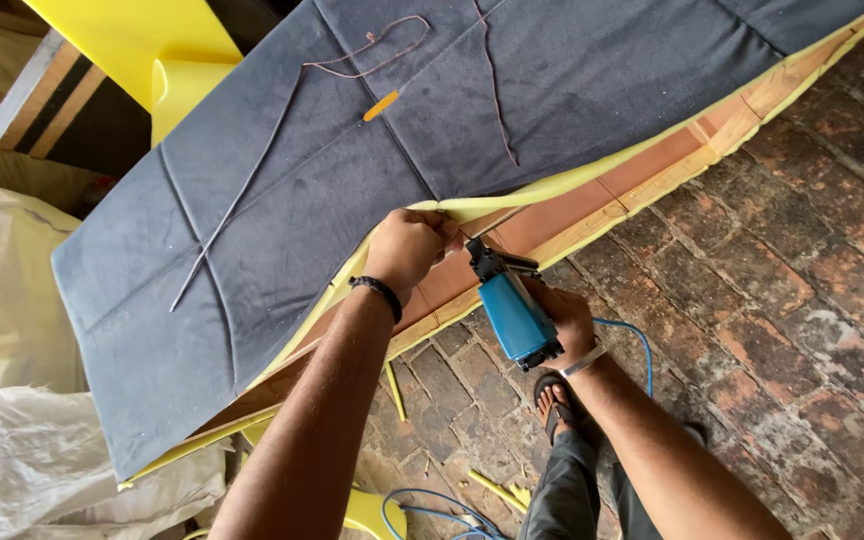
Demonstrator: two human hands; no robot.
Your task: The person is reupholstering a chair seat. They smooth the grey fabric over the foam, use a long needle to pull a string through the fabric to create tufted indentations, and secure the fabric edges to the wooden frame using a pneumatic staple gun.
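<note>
An old brick floor (pixel 782 300) in daylight.
White plastic sheets (pixel 12 400) lay at one side, and yellow foam scraps (pixel 497 490) dotted the bricks.

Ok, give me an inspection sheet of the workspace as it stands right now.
Surface: padded panel in dark grey fabric, tilted, over a wooden frame with yellow foam at the edge.
Job's things: blue staple gun, nose at the panel edge.
Clutter: long metal rod, orange-handled tool, thread on the fabric; foam strips on the floor.
Grips: left hand pinches the fabric edge; right hand holds the gun.
Cables: blue hose from the gun.
Surroundings: brick floor, white plastic sheeting.
</note>
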